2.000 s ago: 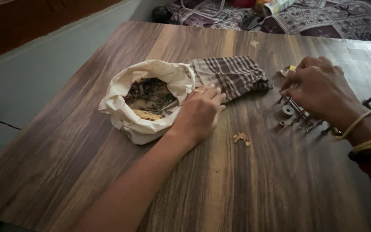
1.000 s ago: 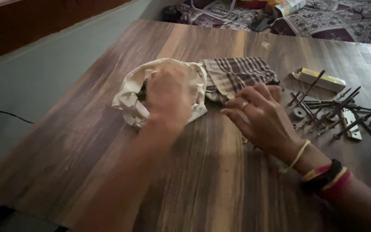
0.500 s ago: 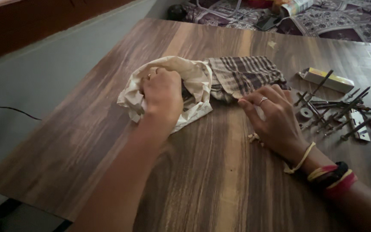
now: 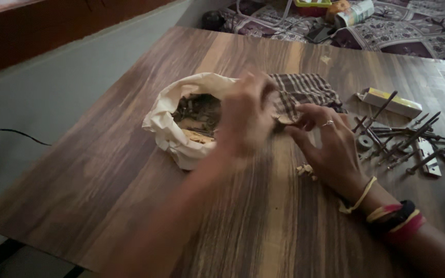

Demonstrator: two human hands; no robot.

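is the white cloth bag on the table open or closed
Open. The white cloth bag's rim is rolled back and dark metal hardware shows inside; the blurred left hand is at its mouth.

The table (image 4: 130,154) is brown wood-grain board with a smooth, slightly sheeny face. On it sits a bag (image 4: 173,131) of soft, matt cream cloth, crumpled at its rolled rim, with a woven checked cloth (image 4: 305,90) in brown and white beside it. To the right lie dull grey metal bolts (image 4: 413,141), a metal washer (image 4: 364,142), and a small yellow cardboard box (image 4: 390,102) with a faint gloss.
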